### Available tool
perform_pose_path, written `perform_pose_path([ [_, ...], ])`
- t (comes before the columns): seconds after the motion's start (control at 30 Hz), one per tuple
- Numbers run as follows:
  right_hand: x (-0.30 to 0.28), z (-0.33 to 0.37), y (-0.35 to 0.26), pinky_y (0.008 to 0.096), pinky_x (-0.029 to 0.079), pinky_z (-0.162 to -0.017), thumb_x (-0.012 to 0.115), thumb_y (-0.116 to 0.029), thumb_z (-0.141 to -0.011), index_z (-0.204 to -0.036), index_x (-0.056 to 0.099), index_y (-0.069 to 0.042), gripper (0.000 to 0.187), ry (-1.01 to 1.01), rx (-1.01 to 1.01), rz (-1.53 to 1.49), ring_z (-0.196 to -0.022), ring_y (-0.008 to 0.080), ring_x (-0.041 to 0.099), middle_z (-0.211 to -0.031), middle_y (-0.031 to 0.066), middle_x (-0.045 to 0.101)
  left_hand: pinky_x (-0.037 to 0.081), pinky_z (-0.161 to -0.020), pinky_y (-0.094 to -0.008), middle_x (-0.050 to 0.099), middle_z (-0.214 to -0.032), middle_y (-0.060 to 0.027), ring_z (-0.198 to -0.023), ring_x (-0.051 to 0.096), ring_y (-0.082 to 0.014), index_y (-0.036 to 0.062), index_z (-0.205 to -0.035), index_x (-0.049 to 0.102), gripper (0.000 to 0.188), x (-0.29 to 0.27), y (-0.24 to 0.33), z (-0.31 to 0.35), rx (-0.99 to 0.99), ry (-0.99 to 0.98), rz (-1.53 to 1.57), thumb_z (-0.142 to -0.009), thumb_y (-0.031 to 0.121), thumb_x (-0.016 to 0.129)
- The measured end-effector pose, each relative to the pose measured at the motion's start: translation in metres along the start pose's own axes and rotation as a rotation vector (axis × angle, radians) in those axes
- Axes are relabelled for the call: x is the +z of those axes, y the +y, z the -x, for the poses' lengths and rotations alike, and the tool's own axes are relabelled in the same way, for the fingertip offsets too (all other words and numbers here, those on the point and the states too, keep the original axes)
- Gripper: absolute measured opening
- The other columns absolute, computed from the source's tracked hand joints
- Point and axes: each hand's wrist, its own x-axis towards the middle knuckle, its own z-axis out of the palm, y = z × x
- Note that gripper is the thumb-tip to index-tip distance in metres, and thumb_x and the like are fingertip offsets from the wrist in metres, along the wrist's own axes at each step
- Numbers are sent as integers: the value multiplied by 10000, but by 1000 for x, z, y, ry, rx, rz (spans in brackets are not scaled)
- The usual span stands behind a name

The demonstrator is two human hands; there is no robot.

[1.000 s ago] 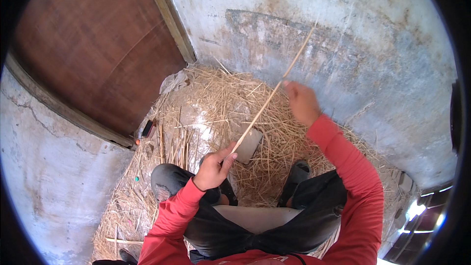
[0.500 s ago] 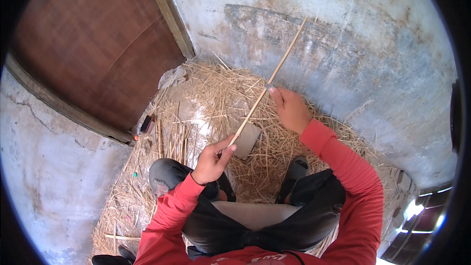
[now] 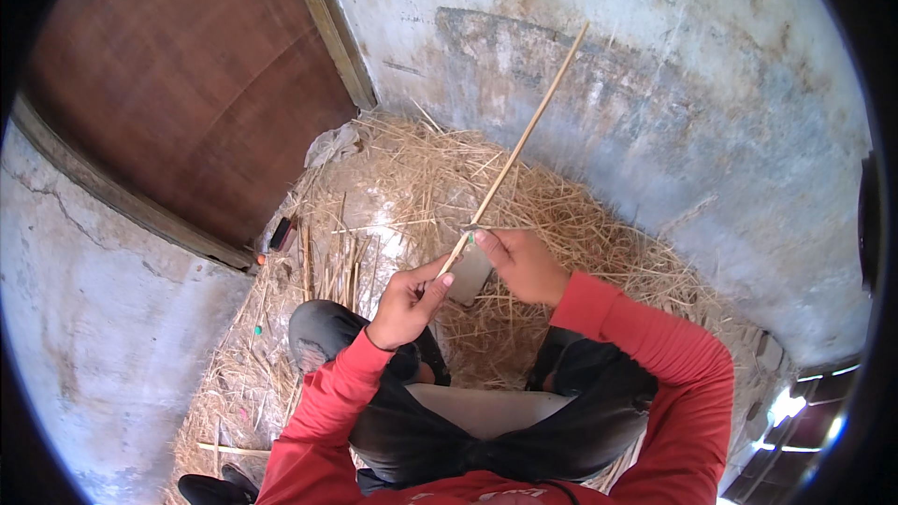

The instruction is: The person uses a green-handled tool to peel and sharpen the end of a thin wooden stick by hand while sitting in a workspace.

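A long, thin, straw-coloured stick point(image 3: 530, 126) slants from my left hand up and away to the right. My left hand point(image 3: 402, 307) is closed around its near end, thumb on top. My right hand point(image 3: 528, 266) is closed on a small blade point(image 3: 470, 227), grey with a spot of green, which touches the stick just beyond my left fingers. Most of the blade is hidden by my fingers, so its full shape does not show.
Straw and shavings point(image 3: 580, 215) cover the floor around my feet. A flat pale block point(image 3: 470, 281) lies beneath my hands, and several loose sticks point(image 3: 354, 266) are to its left. A stained wall point(image 3: 655, 112) rises ahead; a brown door panel point(image 3: 187, 84) stands at far left.
My right hand has slid the blade down along the stick toward me, ending close to my left hand. The left hand and the stick have barely moved.
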Motion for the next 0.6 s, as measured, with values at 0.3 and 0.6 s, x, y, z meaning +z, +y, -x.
perform_pose_path([
  [0.3, -16, -9, -8, 342, 368, -525, 662, -433, -970, -882, 710, -4, 441, 80, -106, -185, -546, 135, 408, -609, 62, 505, 443, -578, -254, 693, -792, -28, -624, 486, -37, -14, -1374, 591, 391, 7, -13, -6, 280, 121, -121, -1011, 127, 631],
  [0.6, -2, -5, -13, 392, 412, -516, 726, -281, -911, -888, 728, -30, 252, 154, -169, 42, -498, 303, 466, -618, 161, 575, 503, -669, -281, 694, -952, -235, -670, 554, -75, -37, -1363, 582, 435, 9, 4, -4, 82, 99, -478, -970, 126, 676],
])
